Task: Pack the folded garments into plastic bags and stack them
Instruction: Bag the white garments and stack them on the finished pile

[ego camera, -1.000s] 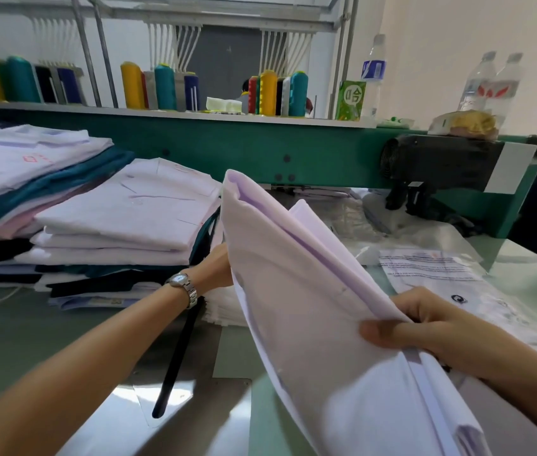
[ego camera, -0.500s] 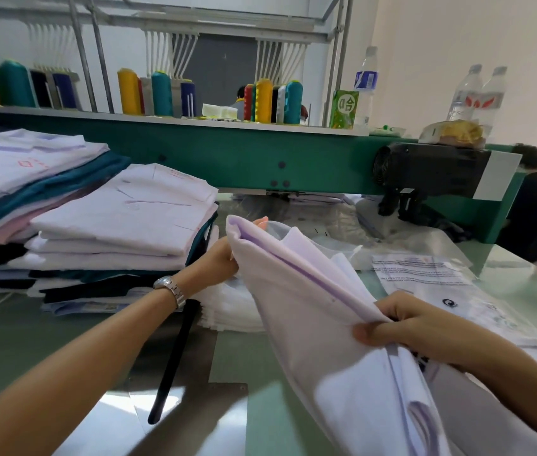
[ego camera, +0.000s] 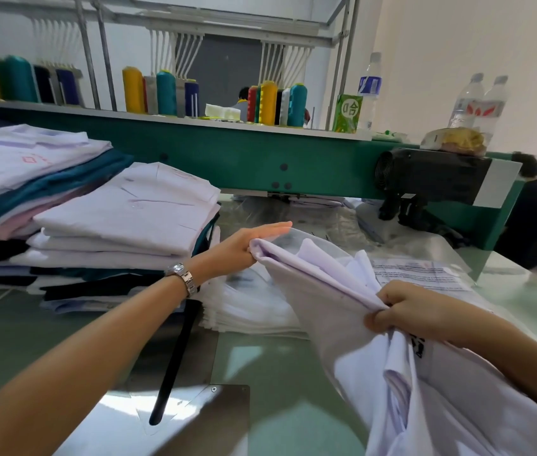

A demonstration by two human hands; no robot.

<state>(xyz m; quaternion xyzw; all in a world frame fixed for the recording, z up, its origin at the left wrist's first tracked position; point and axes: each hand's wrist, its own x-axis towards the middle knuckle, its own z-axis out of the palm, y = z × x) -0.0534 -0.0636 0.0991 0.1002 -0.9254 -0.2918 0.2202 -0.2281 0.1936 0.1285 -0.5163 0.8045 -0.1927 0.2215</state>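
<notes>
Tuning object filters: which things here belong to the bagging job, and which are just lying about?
Job: left hand and right hand, both with a grip on the pale garment; stack of plastic bags; folded garment piles.
Lying about: thread cones; water bottles; green carton; black strap.

The folded white garment [ego camera: 319, 291] has sunk from nearly upright to slanting low over the bench [ego camera: 277, 373]. The left hand [ego camera: 244, 245] at its far corner now stretches its fingers forward.
</notes>
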